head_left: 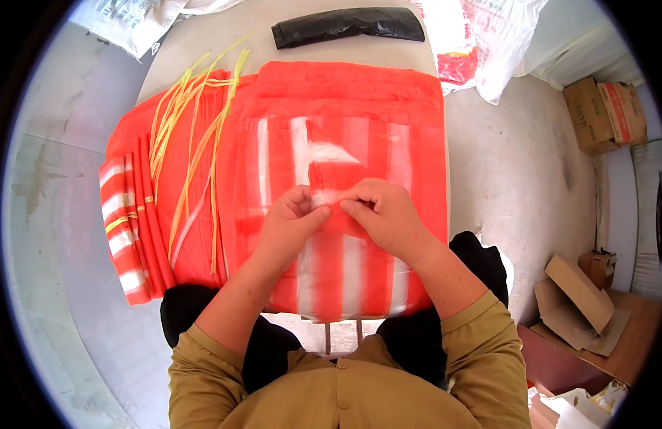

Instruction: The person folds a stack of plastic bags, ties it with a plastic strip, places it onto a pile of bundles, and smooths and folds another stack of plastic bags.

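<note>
A red-and-white striped plastic bag (327, 268) lies on top of a stack of red plastic sheets or bags (345, 82) in front of me. My left hand (296, 218) pinches it near the middle, thumb against the fingers. Close beside, my right hand (383, 214) pinches the same thin plastic between thumb and forefinger. The film bunches up where the fingertips almost meet, and a folded flap stands just beyond them. How many layers I hold cannot be made out.
Yellow plastic strips (195, 121) lie across the red plastic at left. Beside them are narrow rolled red and striped bundles (134, 222) with yellow ties. A black roll (349, 27) lies at the table's far edge (223, 28). Cardboard boxes (599, 114) and an open carton (577, 300) stand at right.
</note>
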The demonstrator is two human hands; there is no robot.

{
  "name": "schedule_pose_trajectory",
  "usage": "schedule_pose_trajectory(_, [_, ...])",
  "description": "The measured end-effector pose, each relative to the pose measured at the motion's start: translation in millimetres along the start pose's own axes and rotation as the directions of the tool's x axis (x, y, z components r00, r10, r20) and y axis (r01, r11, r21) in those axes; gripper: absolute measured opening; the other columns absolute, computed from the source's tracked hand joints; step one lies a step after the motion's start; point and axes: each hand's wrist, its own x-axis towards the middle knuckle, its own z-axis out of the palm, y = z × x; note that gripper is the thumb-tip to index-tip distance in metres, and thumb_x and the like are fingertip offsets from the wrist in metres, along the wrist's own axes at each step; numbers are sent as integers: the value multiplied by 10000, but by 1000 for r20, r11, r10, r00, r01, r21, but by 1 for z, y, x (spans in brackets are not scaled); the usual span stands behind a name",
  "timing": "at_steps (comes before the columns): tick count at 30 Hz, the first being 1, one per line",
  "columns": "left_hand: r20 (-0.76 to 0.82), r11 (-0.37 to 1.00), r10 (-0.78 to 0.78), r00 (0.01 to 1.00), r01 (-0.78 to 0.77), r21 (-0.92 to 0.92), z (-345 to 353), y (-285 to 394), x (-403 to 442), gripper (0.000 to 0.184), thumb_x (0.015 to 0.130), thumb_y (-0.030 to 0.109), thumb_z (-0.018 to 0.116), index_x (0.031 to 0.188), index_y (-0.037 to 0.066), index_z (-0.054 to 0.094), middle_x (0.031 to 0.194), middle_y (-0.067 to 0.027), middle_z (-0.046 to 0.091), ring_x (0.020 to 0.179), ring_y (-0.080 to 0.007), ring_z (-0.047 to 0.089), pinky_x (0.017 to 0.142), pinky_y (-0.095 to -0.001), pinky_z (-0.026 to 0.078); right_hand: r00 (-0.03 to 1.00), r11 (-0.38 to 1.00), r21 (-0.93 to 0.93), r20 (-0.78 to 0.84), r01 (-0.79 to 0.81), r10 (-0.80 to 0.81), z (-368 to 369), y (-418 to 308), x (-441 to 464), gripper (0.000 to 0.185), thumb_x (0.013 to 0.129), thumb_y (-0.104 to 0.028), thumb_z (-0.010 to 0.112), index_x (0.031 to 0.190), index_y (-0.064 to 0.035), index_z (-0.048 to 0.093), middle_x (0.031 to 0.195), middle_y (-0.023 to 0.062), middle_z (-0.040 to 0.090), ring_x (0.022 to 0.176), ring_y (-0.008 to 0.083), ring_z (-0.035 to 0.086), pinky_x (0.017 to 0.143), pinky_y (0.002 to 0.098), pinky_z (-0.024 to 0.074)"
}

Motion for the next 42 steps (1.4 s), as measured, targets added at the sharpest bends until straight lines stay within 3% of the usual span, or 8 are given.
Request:
schedule_pose_trajectory(10, [2, 999, 22, 1000, -22, -47, 2, -1, 0, 184, 985, -29, 672, 1145, 54, 637, 1122, -50, 749, 1001, -103, 706, 876, -263, 566, 956, 999, -9, -289, 44, -45, -27, 8, 11, 82, 956, -33, 705, 1006, 10, 754, 947, 85, 712, 865, 173, 657, 772, 301, 516])
schedule_pose_trajectory(13, [-12, 999, 24, 1000, -24, -35, 1, -3, 0, 182, 985, -32, 668, 1143, 54, 636, 1121, -52, 749, 1001, -106, 706, 880, -266, 566, 803, 892, -325, -411, 313, -431, -39, -7, 11, 85, 925, -47, 741, 1002, -11, 749, 966, 97, 712, 885, 224, 672, 784, 326, 526])
schedule_pose_trajectory(16, [-10, 999, 20, 1000, -20, -25, 1, -2, 0, 179, 986, -34, 664, 1141, 49, 635, 1121, -54, 749, 1004, -109, 706, 883, -268, 566, 726, 707, -557, -248, 435, -641, -35, -8, 3, 144, 873, -81, 786, 1007, -43, 748, 981, 97, 711, 887, 278, 670, 785, 361, 532])
schedule_pose_trajectory(22, [10, 1000, 11, 1000, -11, -6, 1, 0, 0, 168, 991, -24, 663, 1142, 44, 637, 1126, -54, 747, 1015, -104, 698, 889, -268, 563, 854, 736, -518, -18, 436, -519, 10, 1, -5, 190, 828, -116, 807, 1005, -76, 750, 939, 81, 707, 860, 288, 671, 731, 414, 532])
schedule_pose_trajectory(34, [23, 999, 31, 999, -31, -35, -2, -3, 0, 168, 994, -11, 674, 1144, 54, 639, 1114, -33, 739, 998, -88, 686, 867, -254, 555, 970, 983, -83, -167, 166, -178, 0, 4, 1, 42, 916, -30, 730, 953, -36, 747, 900, 82, 702, 773, 239, 639, 692, 338, 510])
schedule_pose_trajectory(38, [4, 999, 25, 1000, -25, -36, 2, -2, -1, 163, 995, -6, 676, 1144, 48, 639, 1095, -29, 741, 981, -85, 689, 853, -254, 555, 849, 935, -230, -401, 272, -345, -28, -3, 10, 107, 908, -36, 742, 1014, -45, 737, 956, 71, 703, 829, 231, 639, 743, 328, 510])
schedule_pose_trajectory(40, [5, 999, 22, 1000, -22, -31, 2, -2, -1, 160, 996, -2, 677, 1143, 48, 639, 1089, -28, 741, 976, -84, 690, 848, -252, 554, 694, 768, -464, -365, 442, -620, -38, 0, 11, 145, 894, -38, 753, 1036, -46, 725, 979, 80, 699, 856, 240, 644, 765, 336, 515])
schedule_pose_trajectory(42, [13, 1000, 7, 1000, -7, -17, 1, 0, 0, 156, 997, 2, 678, 1140, 50, 638, 1085, -27, 741, 972, -82, 690, 845, -249, 551, 738, 698, -508, -165, 505, -655, -21, -7, 5, 169, 875, -38, 762, 1037, -41, 713, 985, 93, 694, 853, 266, 654, 754, 356, 527])
